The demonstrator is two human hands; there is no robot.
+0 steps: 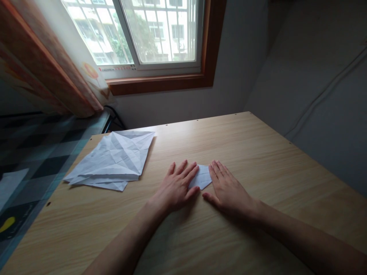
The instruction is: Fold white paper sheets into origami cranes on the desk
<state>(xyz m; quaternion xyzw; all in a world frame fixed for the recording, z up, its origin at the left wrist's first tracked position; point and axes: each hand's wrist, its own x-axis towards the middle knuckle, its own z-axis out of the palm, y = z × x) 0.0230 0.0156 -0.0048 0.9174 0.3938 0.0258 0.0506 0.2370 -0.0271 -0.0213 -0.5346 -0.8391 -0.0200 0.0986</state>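
A small folded piece of white paper (pixel 203 177) lies flat on the wooden tabletop (pixel 218 141). My left hand (pixel 181 184) rests over its left side, palm down, with the fingers spread. On the paper's right edge lies my right hand (pixel 226 187), its fingers stretched out close together and the thumb apart. Both hands hide the sides of the paper; its middle shows between them. Neither hand is wrapped round anything.
Several creased white paper sheets (pixel 114 156) lie stacked at the table's left. Beyond the left edge is a bed with a checked cover (pixel 54 152). A window (pixel 160 34), a curtain (pixel 43 57) and walls stand behind, and a cable (pixel 323 93) runs along the right wall.
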